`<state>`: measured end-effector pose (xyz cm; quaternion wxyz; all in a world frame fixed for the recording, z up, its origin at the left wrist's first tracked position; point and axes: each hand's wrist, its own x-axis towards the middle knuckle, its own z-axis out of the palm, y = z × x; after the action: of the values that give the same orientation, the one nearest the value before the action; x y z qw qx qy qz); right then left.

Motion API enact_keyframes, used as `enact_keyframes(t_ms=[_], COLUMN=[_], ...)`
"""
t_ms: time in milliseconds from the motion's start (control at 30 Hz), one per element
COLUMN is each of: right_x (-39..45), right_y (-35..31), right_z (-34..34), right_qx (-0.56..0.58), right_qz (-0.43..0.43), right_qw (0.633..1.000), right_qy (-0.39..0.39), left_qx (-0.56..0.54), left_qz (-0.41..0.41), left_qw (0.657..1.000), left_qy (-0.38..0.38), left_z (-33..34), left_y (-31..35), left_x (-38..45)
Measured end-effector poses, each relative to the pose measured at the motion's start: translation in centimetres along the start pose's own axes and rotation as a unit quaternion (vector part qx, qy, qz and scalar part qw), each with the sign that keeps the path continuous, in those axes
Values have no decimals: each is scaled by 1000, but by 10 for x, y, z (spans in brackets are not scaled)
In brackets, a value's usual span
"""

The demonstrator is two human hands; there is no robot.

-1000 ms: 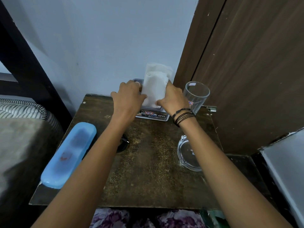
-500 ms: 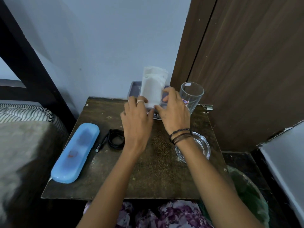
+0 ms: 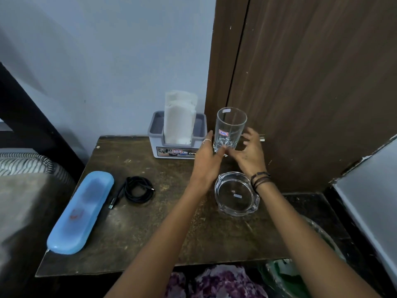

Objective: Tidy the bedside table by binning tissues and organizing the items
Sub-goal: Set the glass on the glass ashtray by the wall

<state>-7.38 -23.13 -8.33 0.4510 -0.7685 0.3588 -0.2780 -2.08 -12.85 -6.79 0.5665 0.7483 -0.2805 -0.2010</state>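
We are in the organizing step now, with both hands at the drinking glass, which stands upright at the surface's far right corner, just beside the tissue holder at the far edge. Our left hand has its fingers curved against the glass's base on the left; our right hand cups the other side with fingers spread wide — whether they press the glass we cannot tell. The tissues stand neatly in the holder, and no loose ones show on the surface. The glass ashtray sits near the right edge, the coiled black cable and blue case toward the left edge. Next, we judge, comes a firm two-sided grip low on the glass — then setting it down clear of the ashtray.
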Motion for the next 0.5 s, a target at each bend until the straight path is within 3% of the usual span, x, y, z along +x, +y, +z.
enact_keyframes(t_ms=[100,500], right_x=[16,-1], right_y=[-3,-7], right_z=[6,-25], right_qx=[-11,2], right_qz=[-16,-68], right_qw=[999,996], right_qy=[-43,-53], left_qx=[-33,-127], left_qz=[-6,17], left_qw=[999,991], left_qy=[-10,23], left_z=[9,7], left_y=[4,-2], left_x=[13,0])
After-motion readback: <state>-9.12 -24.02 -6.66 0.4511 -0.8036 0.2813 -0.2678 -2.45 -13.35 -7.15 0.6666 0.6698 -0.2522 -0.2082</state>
